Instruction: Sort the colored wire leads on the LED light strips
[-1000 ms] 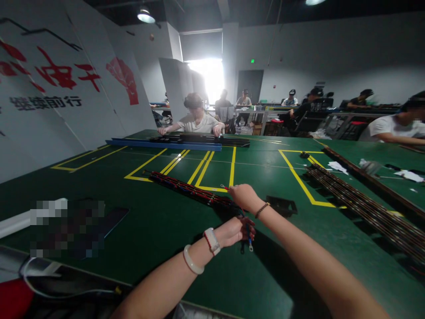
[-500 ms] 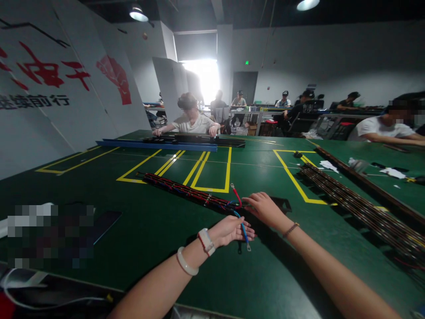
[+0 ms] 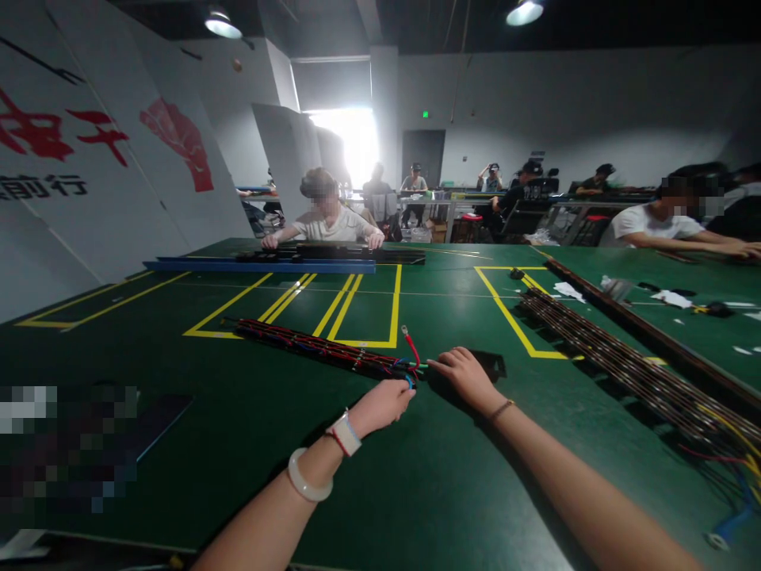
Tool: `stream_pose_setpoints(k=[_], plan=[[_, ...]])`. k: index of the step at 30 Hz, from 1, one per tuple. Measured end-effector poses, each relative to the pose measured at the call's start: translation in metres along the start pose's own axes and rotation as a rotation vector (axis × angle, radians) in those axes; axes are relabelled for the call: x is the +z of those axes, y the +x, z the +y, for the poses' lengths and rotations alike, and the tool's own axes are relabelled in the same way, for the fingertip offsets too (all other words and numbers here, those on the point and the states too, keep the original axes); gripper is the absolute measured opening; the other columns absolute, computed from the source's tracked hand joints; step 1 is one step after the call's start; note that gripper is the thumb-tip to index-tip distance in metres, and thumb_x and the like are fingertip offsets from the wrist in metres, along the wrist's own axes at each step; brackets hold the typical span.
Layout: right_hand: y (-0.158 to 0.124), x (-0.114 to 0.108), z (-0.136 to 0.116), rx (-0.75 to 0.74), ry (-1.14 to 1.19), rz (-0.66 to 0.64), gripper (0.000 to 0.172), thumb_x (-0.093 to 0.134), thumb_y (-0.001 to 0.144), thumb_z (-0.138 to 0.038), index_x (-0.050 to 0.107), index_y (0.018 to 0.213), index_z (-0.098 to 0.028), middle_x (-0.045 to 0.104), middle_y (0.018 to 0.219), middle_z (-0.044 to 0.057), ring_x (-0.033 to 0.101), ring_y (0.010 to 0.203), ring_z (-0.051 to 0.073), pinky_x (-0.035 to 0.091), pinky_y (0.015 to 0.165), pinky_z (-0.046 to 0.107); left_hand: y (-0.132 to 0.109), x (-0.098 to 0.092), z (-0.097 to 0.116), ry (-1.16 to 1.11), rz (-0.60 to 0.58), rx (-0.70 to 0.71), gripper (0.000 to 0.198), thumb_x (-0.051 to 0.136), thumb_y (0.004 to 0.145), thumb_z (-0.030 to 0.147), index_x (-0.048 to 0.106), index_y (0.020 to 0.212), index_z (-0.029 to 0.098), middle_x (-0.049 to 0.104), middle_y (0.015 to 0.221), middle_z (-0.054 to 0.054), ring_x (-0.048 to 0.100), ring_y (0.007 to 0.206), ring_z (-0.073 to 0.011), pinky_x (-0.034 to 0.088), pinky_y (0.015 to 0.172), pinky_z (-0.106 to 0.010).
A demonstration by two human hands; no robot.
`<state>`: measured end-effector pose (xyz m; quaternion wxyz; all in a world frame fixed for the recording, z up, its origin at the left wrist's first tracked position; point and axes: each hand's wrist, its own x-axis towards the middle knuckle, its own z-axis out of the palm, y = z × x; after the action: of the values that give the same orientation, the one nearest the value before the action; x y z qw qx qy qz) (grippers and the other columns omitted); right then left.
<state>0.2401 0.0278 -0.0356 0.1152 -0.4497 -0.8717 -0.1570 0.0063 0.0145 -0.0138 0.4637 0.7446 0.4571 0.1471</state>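
Observation:
A long dark bundle with red and blue wires (image 3: 315,342) lies slantwise on the green table. My left hand (image 3: 385,403) is closed at its near right end, on the blue cable (image 3: 410,382), most of which is hidden by the fingers. The red cable (image 3: 411,349) with a metal ring lug stands up from that same end. My right hand (image 3: 460,374) is just right of the bundle, its thumb and forefinger pinched at the tip of a thin green piece (image 3: 419,365). A flat black piece (image 3: 492,365) lies behind the right hand.
Several long rods with wires (image 3: 612,357) and a dark rail (image 3: 648,329) lie at the right. A blue channel (image 3: 261,266) lies at the back, before a seated person (image 3: 333,218). Yellow tape (image 3: 394,309) marks the table. A dark flat object (image 3: 163,424) is at the left.
My left hand has gone from open fingers beside the blue cable to closed around it, and the cable's lug no longer shows. The view has shifted to the right.

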Motion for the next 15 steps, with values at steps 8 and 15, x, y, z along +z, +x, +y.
stream_pose_setpoints(k=[8, 15], plan=[[0.004, -0.001, -0.001, 0.052, 0.068, 0.108, 0.037, 0.045, 0.089, -0.009, 0.06, 0.121, -0.021, 0.063, 0.106, 0.01, 0.055, 0.097, 0.021, 0.04, 0.094, 0.04, 0.004, 0.0, -0.003, -0.07, -0.018, 0.026, 0.035, 0.038, 0.089, 0.046, 0.054, 0.077, 0.018, 0.053, 0.053, 0.003, 0.051, 0.038, -0.0111, 0.037, 0.041, -0.02], [0.019, -0.033, -0.037, -0.187, 0.004, 0.294, 0.035, 0.043, 0.091, -0.014, 0.06, 0.121, -0.019, 0.055, 0.131, 0.01, 0.041, 0.129, 0.023, 0.031, 0.11, 0.046, 0.011, 0.002, -0.01, -0.067, 0.165, 0.04, 0.031, 0.041, 0.088, 0.041, 0.053, 0.073, 0.017, 0.055, 0.056, 0.001, 0.05, 0.037, -0.0102, 0.037, 0.039, -0.019]])
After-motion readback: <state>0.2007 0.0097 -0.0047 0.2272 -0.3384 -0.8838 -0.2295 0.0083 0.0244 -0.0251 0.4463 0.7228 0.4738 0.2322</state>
